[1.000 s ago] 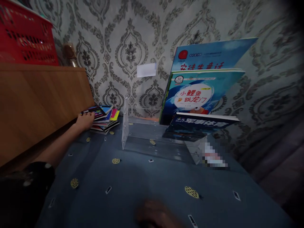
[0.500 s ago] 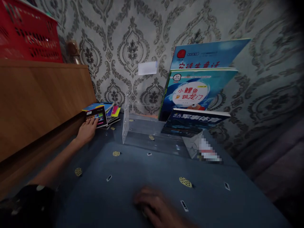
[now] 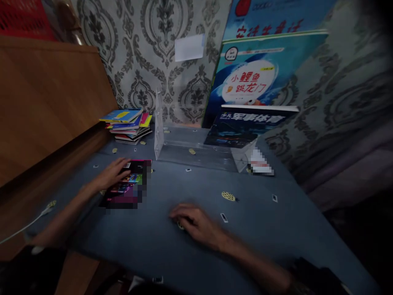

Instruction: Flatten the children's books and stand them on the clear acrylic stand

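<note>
My left hand (image 3: 114, 175) grips a dark book (image 3: 132, 180) with pink edges and small colourful pictures by its left side. Its fingers lie over the cover, and the thumb is hidden. Part of the cover is blurred into blocks. The book is low over the tablecloth, near the table's left side. My right hand (image 3: 195, 221) rests on the blue tablecloth (image 3: 190, 250) with loosely curled fingers, the thumb apart, and no object visible in it. Behind it stands a clear acrylic rack (image 3: 198, 157), whose right side holds a dark book (image 3: 245, 127) and a blue-green picture book (image 3: 245, 78).
A pile of books (image 3: 129, 127) lies at the back left, beside a wooden cabinet (image 3: 52, 90). Above sits a red basket (image 3: 24, 20). Another blue book (image 3: 273, 20) stands tallest at the back right. A white cable (image 3: 27, 224) runs along the left edge.
My left hand has brought the dark book from the pile towards me. My right hand appears higher in view, and the camera has tilted down.
</note>
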Motion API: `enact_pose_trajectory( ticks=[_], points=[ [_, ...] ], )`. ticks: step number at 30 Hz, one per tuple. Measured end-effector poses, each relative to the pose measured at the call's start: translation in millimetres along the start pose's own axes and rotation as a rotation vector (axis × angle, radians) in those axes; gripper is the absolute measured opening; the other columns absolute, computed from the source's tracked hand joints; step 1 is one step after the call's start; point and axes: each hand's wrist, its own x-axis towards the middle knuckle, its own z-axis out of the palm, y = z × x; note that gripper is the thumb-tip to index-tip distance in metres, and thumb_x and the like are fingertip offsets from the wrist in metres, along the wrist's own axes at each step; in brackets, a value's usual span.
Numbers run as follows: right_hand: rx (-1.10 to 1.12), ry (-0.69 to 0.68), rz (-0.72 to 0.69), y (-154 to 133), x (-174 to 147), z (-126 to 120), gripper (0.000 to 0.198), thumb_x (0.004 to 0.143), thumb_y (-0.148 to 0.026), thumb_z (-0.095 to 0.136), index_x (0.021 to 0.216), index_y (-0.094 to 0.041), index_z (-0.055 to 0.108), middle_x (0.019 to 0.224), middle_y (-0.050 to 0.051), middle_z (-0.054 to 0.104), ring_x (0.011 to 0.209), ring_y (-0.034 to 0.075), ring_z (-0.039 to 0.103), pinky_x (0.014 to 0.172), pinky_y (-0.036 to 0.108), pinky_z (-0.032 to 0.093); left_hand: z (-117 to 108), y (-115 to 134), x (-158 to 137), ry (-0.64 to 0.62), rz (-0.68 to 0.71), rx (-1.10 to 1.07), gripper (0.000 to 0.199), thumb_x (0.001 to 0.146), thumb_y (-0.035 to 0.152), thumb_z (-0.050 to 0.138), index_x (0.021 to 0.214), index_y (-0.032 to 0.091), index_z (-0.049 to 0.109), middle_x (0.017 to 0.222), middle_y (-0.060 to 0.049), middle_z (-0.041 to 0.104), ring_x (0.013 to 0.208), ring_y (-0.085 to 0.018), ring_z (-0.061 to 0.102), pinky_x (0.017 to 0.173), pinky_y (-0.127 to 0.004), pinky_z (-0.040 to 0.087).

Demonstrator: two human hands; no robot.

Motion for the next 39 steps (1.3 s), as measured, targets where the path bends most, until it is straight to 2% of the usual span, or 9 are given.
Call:
enact_pose_trajectory(
  ticks=[2,4,9,18,22,28,33,35,39],
  points=[
    [-0.055,0.037,-0.050,0,-2,-1,0.030,0.088,-0.003,0.047,0.103,-0.015,0.071,0.101,0.008,0.074,0.095,0.017,0.070,0.087,0.033,0.056,15,1,22,0.085,-0.077,0.044,0.062,0.098,0.051,0.030,0.150,0.019,0.043,0.157,-0.011,0.043,0.149,-0.029,0.031,0.120,-0.045,0.028],
    [-0.168,0.079,-0.099,2,-5,-4,0.030,0.090,-0.004,0.048,0.108,-0.015,0.069,0.113,0.010,0.073,0.107,0.021,0.067,0.097,0.039,0.054,31,5,30,0.105,-0.055,0.057,0.061,0.100,0.049,0.026,0.151,0.019,0.042,0.160,-0.011,0.038,0.152,-0.029,0.025,0.120,-0.046,0.027],
    [-0.404,0.147,-0.003,8,-13,-14,0.032,0.097,-0.014,0.046,0.125,-0.015,0.061,0.139,0.015,0.059,0.128,0.026,0.055,0.109,0.048,0.047,55,34,14,0.115,0.079,0.062,0.060,0.101,0.050,0.026,0.151,0.021,0.041,0.161,-0.010,0.037,0.153,-0.027,0.022,0.120,-0.046,0.028],
    [-0.520,0.222,0.234,21,-40,-46,0.037,0.101,-0.026,0.042,0.137,-0.019,0.052,0.146,0.016,0.050,0.134,0.028,0.050,0.111,0.054,0.044,82,169,22,0.226,0.217,-0.107,0.055,0.103,0.043,0.031,0.147,0.014,0.045,0.158,-0.018,0.040,0.151,-0.031,0.028,0.120,-0.053,0.028],
    [-0.537,0.301,0.277,32,-62,-68,0.037,0.101,-0.027,0.043,0.135,-0.022,0.054,0.146,0.014,0.050,0.134,0.028,0.050,0.110,0.055,0.044,89,215,37,0.192,0.378,-0.201,0.055,0.103,0.043,0.032,0.147,0.013,0.045,0.158,-0.018,0.039,0.151,-0.031,0.025,0.120,-0.053,0.029],
    [-0.494,0.429,0.309,37,-82,-96,0.030,0.098,-0.023,0.045,0.122,-0.016,0.064,0.123,0.015,0.065,0.116,0.027,0.060,0.103,0.049,0.049,82,240,64,0.090,0.699,-0.211,0.052,0.106,0.042,0.027,0.149,0.015,0.040,0.158,-0.014,0.041,0.151,-0.023,0.028,0.122,-0.049,0.029],
    [-0.389,0.547,0.453,29,-84,-104,0.028,0.095,-0.020,0.049,0.113,-0.014,0.069,0.095,0.009,0.073,0.086,0.022,0.066,0.081,0.037,0.052,64,252,98,0.064,0.966,-0.064,0.052,0.107,0.042,0.027,0.148,0.014,0.040,0.154,-0.014,0.047,0.147,-0.021,0.036,0.118,-0.043,0.036],
    [-0.274,0.572,0.517,26,-85,-106,0.030,0.094,-0.020,0.049,0.115,-0.014,0.069,0.083,0.005,0.073,0.070,0.017,0.065,0.069,0.032,0.051,57,259,109,0.118,1.053,0.058,0.048,0.107,0.042,0.029,0.141,0.014,0.048,0.144,-0.014,0.057,0.140,-0.023,0.046,0.112,-0.043,0.041],
    [-0.105,0.578,0.536,24,-85,-107,0.031,0.094,-0.017,0.047,0.116,-0.013,0.068,0.071,0.001,0.069,0.055,0.011,0.058,0.058,0.025,0.046,50,269,114,0.241,1.102,0.288,0.039,0.106,0.036,0.034,0.120,0.014,0.063,0.104,-0.012,0.070,0.102,-0.024,0.063,0.090,-0.040,0.050]
  ],
)
